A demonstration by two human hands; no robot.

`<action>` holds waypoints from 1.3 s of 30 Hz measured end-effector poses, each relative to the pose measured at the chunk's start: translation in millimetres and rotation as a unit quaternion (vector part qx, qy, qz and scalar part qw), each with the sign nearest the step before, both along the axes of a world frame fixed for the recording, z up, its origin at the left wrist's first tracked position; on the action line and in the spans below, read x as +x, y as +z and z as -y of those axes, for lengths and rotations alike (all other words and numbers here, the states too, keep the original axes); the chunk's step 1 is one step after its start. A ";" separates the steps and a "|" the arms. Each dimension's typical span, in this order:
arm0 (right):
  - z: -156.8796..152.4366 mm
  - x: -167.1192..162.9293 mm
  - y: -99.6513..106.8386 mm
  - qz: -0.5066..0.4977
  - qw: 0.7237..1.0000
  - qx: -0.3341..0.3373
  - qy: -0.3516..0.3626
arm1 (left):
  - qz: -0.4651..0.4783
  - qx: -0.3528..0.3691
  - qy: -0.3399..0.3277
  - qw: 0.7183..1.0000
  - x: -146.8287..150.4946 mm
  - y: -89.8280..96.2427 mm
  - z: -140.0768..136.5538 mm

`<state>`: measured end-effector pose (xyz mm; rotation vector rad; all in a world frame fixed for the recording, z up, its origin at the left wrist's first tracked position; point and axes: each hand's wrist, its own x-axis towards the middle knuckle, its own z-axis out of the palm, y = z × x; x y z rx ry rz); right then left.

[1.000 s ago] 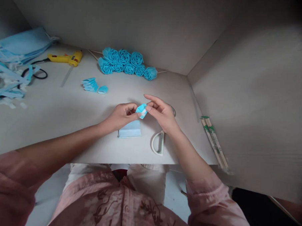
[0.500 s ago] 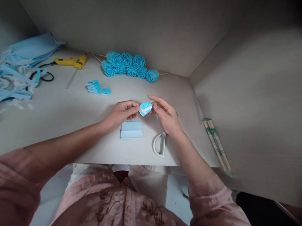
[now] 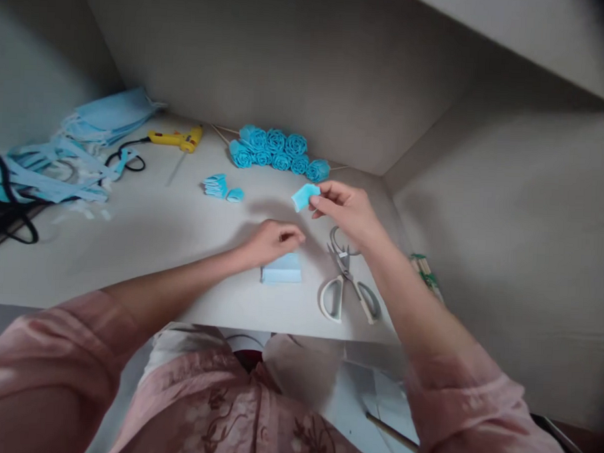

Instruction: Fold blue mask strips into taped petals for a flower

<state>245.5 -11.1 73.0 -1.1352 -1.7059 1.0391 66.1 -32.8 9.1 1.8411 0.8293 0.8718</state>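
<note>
A folded piece of bright blue mask fabric [image 3: 306, 196] is pinched between the thumb and fingers of my right hand [image 3: 350, 208], raised over the table. My left hand [image 3: 276, 242] has its fingers curled together, with nothing visible in them. Just below it lies a stack of light blue fabric rectangles [image 3: 281, 271], its upper part covered by that hand. Open-bladed scissors [image 3: 347, 275] with white handles lie to the right, partly behind my right wrist. Farther back rests a row of folded blue petals [image 3: 215, 185] with a single folded petal [image 3: 235, 195] beside it.
Several blue fabric roses [image 3: 275, 150] on sticks lie against the back wall. A yellow glue gun [image 3: 176, 138] with a black cord is at the back left, near face masks [image 3: 114, 115] and cut strips [image 3: 58, 176]. Packaged wooden sticks [image 3: 424, 268] lie along the right wall.
My left hand has let go of the folded piece and moved down towards the stack. My right hand keeps the piece, now raised and turned. The view has shifted, showing more of the scissors.
</note>
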 end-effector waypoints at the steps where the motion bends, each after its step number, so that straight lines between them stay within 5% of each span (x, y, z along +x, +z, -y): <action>1: -8.6 -9.3 4.0 0.004 1.000 -0.009 0.008 | -0.042 0.084 -0.015 0.995 0.3 -1.6 1.5; 3: -27.4 -31.2 3.5 0.013 0.999 -0.041 0.031 | -0.105 0.212 -0.063 0.969 1.3 -5.6 5.2; 6: -54.6 -65.3 -13.0 0.016 0.996 -0.082 0.033 | -0.130 0.283 -0.117 0.943 3.2 -11.0 9.5; 12: -87.2 -102.6 -38.4 0.047 0.988 -0.144 0.040 | -0.169 0.299 -0.123 0.931 5.2 -10.1 9.2; 25: -121.7 -108.5 -34.7 0.105 0.974 -0.162 0.121 | -0.163 0.297 -0.130 0.932 6.1 -15.9 4.9; 39: -130.2 -105.2 -46.4 0.239 0.962 -0.031 0.133 | -0.165 0.290 -0.134 0.933 5.5 -15.5 5.3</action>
